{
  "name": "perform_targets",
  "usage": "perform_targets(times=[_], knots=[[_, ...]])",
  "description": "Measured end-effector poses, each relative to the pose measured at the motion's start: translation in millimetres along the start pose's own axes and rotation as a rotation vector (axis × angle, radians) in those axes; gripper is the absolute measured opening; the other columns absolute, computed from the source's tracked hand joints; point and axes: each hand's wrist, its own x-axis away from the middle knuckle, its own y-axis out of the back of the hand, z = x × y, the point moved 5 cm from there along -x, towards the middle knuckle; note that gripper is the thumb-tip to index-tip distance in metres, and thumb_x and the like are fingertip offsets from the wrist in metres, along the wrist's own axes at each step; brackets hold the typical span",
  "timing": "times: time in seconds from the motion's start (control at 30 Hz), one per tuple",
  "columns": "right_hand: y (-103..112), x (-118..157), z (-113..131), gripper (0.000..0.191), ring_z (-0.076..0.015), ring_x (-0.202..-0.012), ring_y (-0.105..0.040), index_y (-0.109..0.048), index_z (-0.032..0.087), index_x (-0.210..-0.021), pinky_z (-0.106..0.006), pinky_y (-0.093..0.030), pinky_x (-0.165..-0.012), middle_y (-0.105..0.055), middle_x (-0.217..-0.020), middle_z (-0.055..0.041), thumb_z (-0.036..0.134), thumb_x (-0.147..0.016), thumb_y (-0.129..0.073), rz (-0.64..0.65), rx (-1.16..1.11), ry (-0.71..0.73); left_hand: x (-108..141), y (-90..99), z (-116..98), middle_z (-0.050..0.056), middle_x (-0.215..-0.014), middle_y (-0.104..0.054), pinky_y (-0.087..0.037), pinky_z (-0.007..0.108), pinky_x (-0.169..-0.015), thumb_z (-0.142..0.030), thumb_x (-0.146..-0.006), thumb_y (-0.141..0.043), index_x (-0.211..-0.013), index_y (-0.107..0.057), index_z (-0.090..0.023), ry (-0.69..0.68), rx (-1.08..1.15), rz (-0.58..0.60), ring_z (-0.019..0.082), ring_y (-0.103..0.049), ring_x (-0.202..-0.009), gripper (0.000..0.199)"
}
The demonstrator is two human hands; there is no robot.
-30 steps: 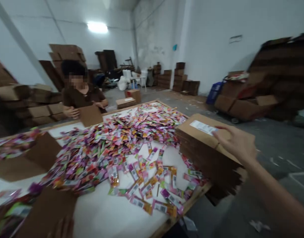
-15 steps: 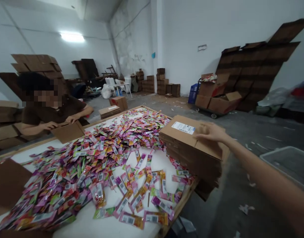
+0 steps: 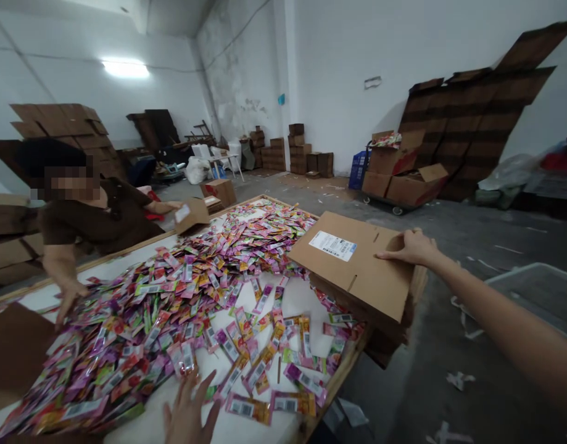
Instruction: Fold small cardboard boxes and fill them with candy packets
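My right hand (image 3: 415, 248) grips the edge of a flattened cardboard box (image 3: 352, 250), thumb on top. A white shipping label (image 3: 332, 245) is on that box. Beneath it lies a stack of more cardboard (image 3: 385, 336) at the table's right edge. My left hand (image 3: 188, 410) enters at the bottom with fingers spread and nothing in it. It hovers by the loose small snack packets (image 3: 246, 370), which are colourful and printed with barcodes. The main heap of packets (image 3: 209, 265) covers much of the white tabletop (image 3: 172, 410).
Across the table a person (image 3: 93, 216) holds a small labelled carton (image 3: 192, 216) and reaches into the heap with the other hand. A brown cardboard piece (image 3: 15, 357) is at the left. Loaded cartons stand on a trolley (image 3: 397, 203); a clear bin (image 3: 537, 302) sits right.
My left hand has come into view from below. The top flattened box has shifted and tilted under my right hand. The other person's hands have moved apart, one with the carton, one to the heap.
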Motion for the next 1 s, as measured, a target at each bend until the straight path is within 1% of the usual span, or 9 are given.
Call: perform_targets(times=[0.2, 0.27, 0.33, 0.47, 0.6, 0.73, 0.83, 0.93, 1.0], knots=[[56.1, 5.6, 9.0, 0.083, -0.0296, -0.092, -0.056, -0.053, 0.013, -0.089, -0.035, -0.040, -0.072, -0.060, -0.098, -0.0212, 0.086, -0.049, -0.055, -0.129, -0.109, 0.026, -22.3, 2.5, -140.0, 0.015, -0.142, -0.044, -0.028, 0.043, -0.111, -0.033, -0.080, -0.049, -0.133, -0.047, -0.016, -0.203, 0.533, 0.327, 0.025, -0.038, -0.133, 0.056], [87.5, 16.5, 16.0, 0.083, -0.0222, -0.073, -0.056, -0.051, 0.019, -0.076, -0.031, -0.038, -0.061, -0.062, -0.080, -0.0128, 0.094, -0.040, -0.044, -0.234, -0.173, 0.057, -23.0, 15.6, -167.1, 0.014, -0.144, -0.041, -0.027, 0.045, -0.111, -0.031, -0.080, -0.051, -0.137, -0.041, -0.018, -0.248, 0.625, 0.312, 0.025, -0.035, -0.134, 0.060], [117.1, 39.3, 29.1, 0.082, -0.0169, -0.058, -0.051, -0.047, 0.022, -0.064, -0.029, -0.034, -0.053, -0.058, -0.062, -0.0050, 0.097, -0.033, -0.036, -0.367, -0.210, 0.144, -21.2, 40.6, -172.3, 0.014, -0.148, -0.036, -0.026, 0.047, -0.112, -0.034, -0.081, -0.053, -0.141, -0.033, -0.020, -0.239, 0.714, 0.140, 0.025, -0.031, -0.136, 0.065], [138.2, 117.6, 83.5, 0.066, -0.0106, -0.039, -0.042, -0.049, 0.023, -0.063, -0.025, -0.028, -0.042, -0.051, -0.048, 0.0022, 0.088, -0.059, -0.044, -0.606, -0.266, 0.620, 1.7, 117.5, -140.6, 0.009, -0.150, -0.031, -0.018, 0.047, -0.114, -0.037, -0.078, -0.063, -0.143, -0.025, -0.028, -0.206, 0.922, -0.441, 0.025, -0.025, -0.139, 0.076], [86.7, 194.3, 161.4, 0.036, -0.0102, -0.048, -0.051, -0.048, 0.021, -0.069, -0.023, -0.035, -0.046, -0.058, -0.059, 0.0016, 0.052, -0.088, -0.051, -0.508, -0.426, 1.176, 34.0, 162.1, -83.5, 0.008, -0.136, -0.050, -0.025, 0.041, -0.112, -0.051, -0.068, -0.068, -0.134, -0.042, -0.025, 0.132, 1.177, -0.766, 0.026, -0.039, -0.131, 0.075], [3.6, 222.7, 233.1, 0.030, -0.0137, -0.057, -0.052, -0.050, 0.020, -0.072, -0.025, -0.037, -0.052, -0.058, -0.064, 0.0006, 0.042, -0.078, -0.068, -0.198, -0.539, 1.387, 59.9, 141.8, -29.2, 0.008, -0.100, -0.069, -0.048, 0.038, -0.083, -0.058, -0.051, -0.075, -0.105, -0.063, -0.019, 0.583, 1.276, -0.667, 0.029, -0.063, -0.097, 0.067], [-38.7, 219.3, 264.9, 0.030, -0.0191, -0.075, -0.056, -0.051, 0.020, -0.074, -0.030, -0.045, -0.064, -0.059, -0.080, -0.0038, 0.033, -0.069, -0.077, -0.046, -0.612, 1.360, 77.2, 112.3, 2.1, 0.005, -0.089, -0.070, -0.047, 0.033, -0.077, -0.058, -0.036, -0.079, -0.091, -0.066, -0.018, 0.796, 1.268, -0.653, 0.030, -0.060, -0.101, 0.069], [-45.3, 211.7, 272.8, 0.024, -0.0288, -0.104, -0.050, -0.053, 0.021, -0.075, -0.045, -0.042, -0.088, -0.055, -0.096, -0.0080, 0.030, -0.070, -0.075, -0.041, -0.717, 1.353, 80.4, 94.9, 15.0, 0.005, -0.100, -0.070, -0.045, 0.032, -0.086, -0.063, -0.052, -0.070, -0.095, -0.067, -0.019, 0.729, 1.210, -0.610, 0.029, -0.054, -0.114, 0.062], [-37.3, 208.7, 270.5, 0.019, -0.0275, -0.105, -0.049, -0.053, 0.022, -0.074, -0.045, -0.042, -0.088, -0.054, -0.095, -0.0073, 0.031, -0.077, -0.069, 0.027, -0.790, 1.395, 77.2, 91.4, 15.4, 0.005, -0.106, -0.069, -0.046, 0.035, -0.088, -0.062, -0.060, -0.065, -0.097, -0.068, -0.019, 0.640, 1.212, -0.561, 0.030, -0.054, -0.114, 0.057]])
